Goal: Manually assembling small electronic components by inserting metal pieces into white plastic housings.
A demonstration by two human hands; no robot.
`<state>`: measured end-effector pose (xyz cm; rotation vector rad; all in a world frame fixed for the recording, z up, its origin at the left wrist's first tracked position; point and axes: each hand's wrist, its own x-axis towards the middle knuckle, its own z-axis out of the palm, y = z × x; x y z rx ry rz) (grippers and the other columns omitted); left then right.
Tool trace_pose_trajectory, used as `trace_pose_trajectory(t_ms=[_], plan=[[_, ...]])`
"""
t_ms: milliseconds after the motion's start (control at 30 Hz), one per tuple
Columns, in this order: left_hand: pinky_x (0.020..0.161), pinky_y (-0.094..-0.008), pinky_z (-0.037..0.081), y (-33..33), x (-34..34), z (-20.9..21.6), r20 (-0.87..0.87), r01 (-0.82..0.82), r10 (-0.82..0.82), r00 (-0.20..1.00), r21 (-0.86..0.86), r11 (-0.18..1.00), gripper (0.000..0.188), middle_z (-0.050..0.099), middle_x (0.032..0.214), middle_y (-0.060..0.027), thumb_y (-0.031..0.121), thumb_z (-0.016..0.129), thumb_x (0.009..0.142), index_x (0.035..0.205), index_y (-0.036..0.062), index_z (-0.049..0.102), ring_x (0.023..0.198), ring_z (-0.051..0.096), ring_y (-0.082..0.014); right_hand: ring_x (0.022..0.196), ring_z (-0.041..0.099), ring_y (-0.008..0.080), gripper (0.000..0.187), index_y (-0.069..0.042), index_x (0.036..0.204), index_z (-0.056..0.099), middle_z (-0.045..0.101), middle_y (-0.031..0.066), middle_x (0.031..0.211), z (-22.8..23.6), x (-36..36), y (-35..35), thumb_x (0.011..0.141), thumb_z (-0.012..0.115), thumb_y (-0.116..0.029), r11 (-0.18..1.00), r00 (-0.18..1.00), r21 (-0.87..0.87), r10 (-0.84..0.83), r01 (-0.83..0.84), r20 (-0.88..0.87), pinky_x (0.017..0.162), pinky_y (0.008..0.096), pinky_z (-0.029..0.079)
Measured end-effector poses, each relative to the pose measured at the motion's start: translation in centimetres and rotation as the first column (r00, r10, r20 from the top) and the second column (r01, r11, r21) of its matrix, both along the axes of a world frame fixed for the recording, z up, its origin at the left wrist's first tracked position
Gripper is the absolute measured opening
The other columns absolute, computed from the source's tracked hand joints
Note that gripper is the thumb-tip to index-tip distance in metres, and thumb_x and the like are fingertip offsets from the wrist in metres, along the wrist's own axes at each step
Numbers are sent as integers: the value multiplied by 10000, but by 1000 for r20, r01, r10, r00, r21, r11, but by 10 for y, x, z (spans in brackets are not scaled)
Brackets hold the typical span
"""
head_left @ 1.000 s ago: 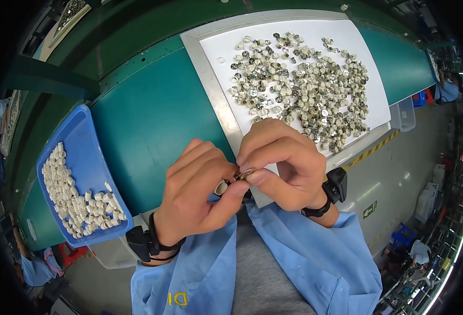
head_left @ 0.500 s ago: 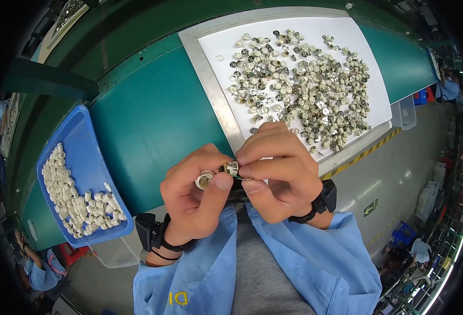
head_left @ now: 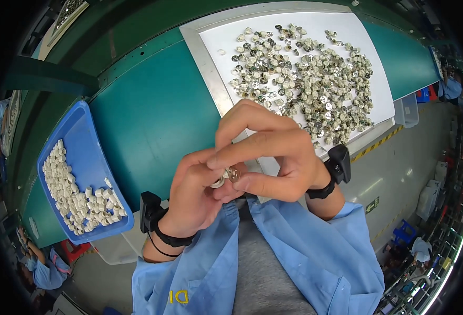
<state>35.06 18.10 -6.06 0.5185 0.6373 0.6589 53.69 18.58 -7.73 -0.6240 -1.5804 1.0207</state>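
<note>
Both of my hands meet in front of my chest, above the near edge of the green bench. My left hand [head_left: 193, 191] is curled round a small white round cap [head_left: 218, 183], of which only the rim shows. Between thumb and fingers, my right hand [head_left: 276, 152] pinches a small round metal part [head_left: 234, 174] right beside the cap. Fingers hide much of both pieces, so I cannot tell whether they are joined. A black band with a dark box sits on each wrist.
On the left stands a blue tray [head_left: 117, 206] holding many white cylindrical caps. A white board [head_left: 218, 44] with a metal frame lies at the right, strewn with many small metal-and-clear parts. Green bench surface [head_left: 147, 115] lies between them. Other people sit at the far edges.
My right hand has turned and moved left over my left hand's fingertips. The small metal part now shows its round face, and the white cap sits deeper in my left hand.
</note>
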Motion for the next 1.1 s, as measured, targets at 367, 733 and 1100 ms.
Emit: trace_pose_trajectory(t_ms=[367,733,1100], plan=[[559,-274,332,-2,-9,-14,172,140,-134,976,-22,990,352,485,726,-31,243,399,964,985,-65,567,585,374,-102,813,614,244,243,-6,1009,760,678,121,950,-6,8,4,768,792,-12,977,994,211,21,-43,103,704,358,474],[634,-247,365,-20,-3,-9,-125,-126,232,964,555,822,138,610,896,-61,40,524,963,1039,-58,585,728,472,-75,841,601,237,207,-4,971,709,649,144,979,-8,-11,-22,783,787,-41,974,974,40,-224,223,23,730,359,465],[646,-257,379,-15,-24,-32,260,-91,12,966,293,952,213,615,947,-79,147,536,965,1047,-45,579,728,467,-89,813,587,210,257,17,1014,726,618,142,983,-4,-19,-31,769,750,-55,989,996,-138,-63,54,-67,725,340,460]])
